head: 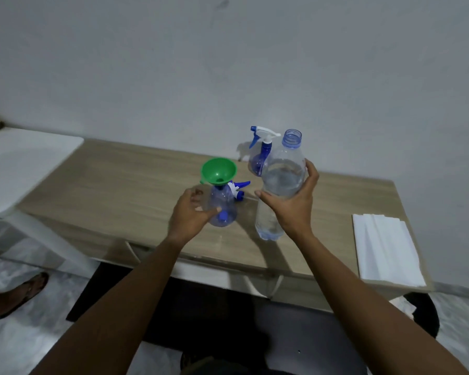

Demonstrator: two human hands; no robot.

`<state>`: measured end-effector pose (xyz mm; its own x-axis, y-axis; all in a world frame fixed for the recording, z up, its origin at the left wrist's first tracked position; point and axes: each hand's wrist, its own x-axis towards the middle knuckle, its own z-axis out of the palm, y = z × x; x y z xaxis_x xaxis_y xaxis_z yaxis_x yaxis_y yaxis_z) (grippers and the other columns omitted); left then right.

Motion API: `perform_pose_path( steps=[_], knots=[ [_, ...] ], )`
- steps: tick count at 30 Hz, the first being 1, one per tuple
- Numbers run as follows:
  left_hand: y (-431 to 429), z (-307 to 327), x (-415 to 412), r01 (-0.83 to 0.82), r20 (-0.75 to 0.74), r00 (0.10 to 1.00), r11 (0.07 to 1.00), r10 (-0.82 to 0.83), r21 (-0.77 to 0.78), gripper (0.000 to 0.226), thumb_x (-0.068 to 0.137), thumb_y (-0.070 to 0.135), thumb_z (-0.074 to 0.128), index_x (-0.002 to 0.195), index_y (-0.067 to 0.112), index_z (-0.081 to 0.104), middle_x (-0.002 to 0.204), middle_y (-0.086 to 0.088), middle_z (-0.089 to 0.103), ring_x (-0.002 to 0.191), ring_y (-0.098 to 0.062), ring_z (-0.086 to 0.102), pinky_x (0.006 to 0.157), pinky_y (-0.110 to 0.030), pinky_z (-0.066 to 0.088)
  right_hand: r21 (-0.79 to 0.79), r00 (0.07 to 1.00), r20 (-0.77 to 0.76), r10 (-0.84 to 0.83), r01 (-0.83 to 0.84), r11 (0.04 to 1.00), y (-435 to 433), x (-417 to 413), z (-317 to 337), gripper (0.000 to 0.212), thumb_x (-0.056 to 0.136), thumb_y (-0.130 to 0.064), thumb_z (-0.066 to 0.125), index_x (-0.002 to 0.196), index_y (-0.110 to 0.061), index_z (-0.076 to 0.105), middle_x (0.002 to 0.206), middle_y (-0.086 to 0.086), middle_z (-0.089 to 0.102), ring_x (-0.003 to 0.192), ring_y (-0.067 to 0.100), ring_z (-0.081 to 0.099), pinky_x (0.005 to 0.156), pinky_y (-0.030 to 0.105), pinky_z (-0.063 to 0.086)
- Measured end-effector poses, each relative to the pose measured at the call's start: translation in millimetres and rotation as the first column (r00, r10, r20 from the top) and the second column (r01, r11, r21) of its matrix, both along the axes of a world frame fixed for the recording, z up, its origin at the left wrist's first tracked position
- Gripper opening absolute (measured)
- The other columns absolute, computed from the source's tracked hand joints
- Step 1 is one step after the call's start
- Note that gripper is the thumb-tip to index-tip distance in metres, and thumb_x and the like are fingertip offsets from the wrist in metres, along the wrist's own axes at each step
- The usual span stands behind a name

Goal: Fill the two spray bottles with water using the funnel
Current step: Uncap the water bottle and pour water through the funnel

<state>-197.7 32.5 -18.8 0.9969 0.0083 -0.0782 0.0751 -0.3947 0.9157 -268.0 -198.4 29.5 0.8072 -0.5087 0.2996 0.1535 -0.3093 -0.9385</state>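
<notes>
Right now my right hand [290, 204] has its grip clamped around the middle of the open water bottle [280, 182], which I hold upright with its base just off the tabletop [119, 180], or perhaps barely touching it; I cannot tell which. My left hand [192, 212] curls its grip loosely around the near spray bottle [222, 207], fingers at its side, though whether they press it firmly I cannot say. The green funnel [218, 171] sits in that bottle's neck, tilted a little toward the left edge, and the detached trigger head [237, 188] lies just behind it. The second spray bottle [259, 158], its trigger top on, stands toward the back edge, partly hidden behind the water bottle. The worry from here is the pour: the funnel only rests in the neck, so if I tip the water bottle fast, the rush could overfill the cone or rock it out, sending water across the tabletop. The spray bottle looks light and empty, so a slack left grip could let it slide or topple once the funnel is nudged. The water bottle's thin wall may buckle under my squeeze and surge water out. The folded white cloth [385, 247] lies at the right front corner, well apart, if I need it.
</notes>
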Motion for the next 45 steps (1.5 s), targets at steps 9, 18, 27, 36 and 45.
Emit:
perform_pose_path(
  steps=[9,18,27,36,45],
  knots=[
    [-14.0,7.5,32.7,0.242,-0.031,0.967,0.951,-0.252,-0.193,0.048,0.066,0.015,0.092,0.109,0.02,0.071,0.111,0.002,0.073,0.104,-0.011,0.067,0.098,-0.04,0.054,-0.012,0.987,-0.043,-0.153,0.152,0.988,27.0,10.3,3.6,0.089,0.064,-0.021,0.094,0.134,-0.027,0.041,0.114,-0.034,0.054,0.103,-0.013,0.058,0.083,0.014,0.051],
    [-15.2,4.5,37.5,0.271,0.011,0.962,0.953,-0.272,-0.133,0.027,0.076,0.012,0.085,0.098,0.006,0.071,0.081,0.008,0.068,0.06,0.015,0.059,0.055,-0.003,0.042,-0.075,0.978,-0.004,-0.206,0.206,0.976,26.5,14.8,20.2,0.073,0.062,-0.012,0.092,0.121,-0.023,0.05,0.104,-0.031,0.059,0.098,-0.013,0.058,0.081,0.022,0.054],
    [-9.9,4.5,39.2,0.326,0.024,0.945,0.933,-0.327,-0.154,0.031,0.08,0.016,0.082,0.108,0.006,0.072,0.098,-0.002,0.076,0.074,0.009,0.066,0.061,-0.004,0.046,-0.18,0.998,-0.006,0.07,-0.07,0.981,3.3,9.8,74.7,0.069,0.065,-0.005,0.092,0.12,-0.02,0.053,0.107,-0.014,0.065,0.099,-0.001,0.066,0.081,0.018,0.056],
    [-9.1,11.2,47.2,0.351,-0.033,0.932,0.923,-0.36,-0.155,0.029,0.079,0.013,0.083,0.105,0.011,0.072,0.104,-0.01,0.075,0.092,-0.017,0.068,0.088,-0.039,0.055,-0.194,0.884,-0.294,0.363,-0.427,0.883,-14.6,12.5,82.5,0.069,0.065,-0.003,0.091,0.122,-0.023,0.059,0.109,-0.005,0.072,0.097,0.013,0.072,0.082,0.033,0.06],
    [-5.0,5.0,53.6,0.344,-0.079,0.934,0.936,-0.35,-0.076,0.051,0.059,0.039,0.084,0.099,0.007,0.075,0.096,-0.015,0.077,0.085,-0.021,0.068,0.09,-0.051,0.056,-0.085,0.724,-0.472,0.502,-0.605,0.792,-18.2,14.0,76.0,0.064,0.069,0.007,0.085,0.115,-0.031,0.062,0.095,-0.001,0.071,0.081,0.015,0.069,0.063,0.031,0.057]
  ],
)
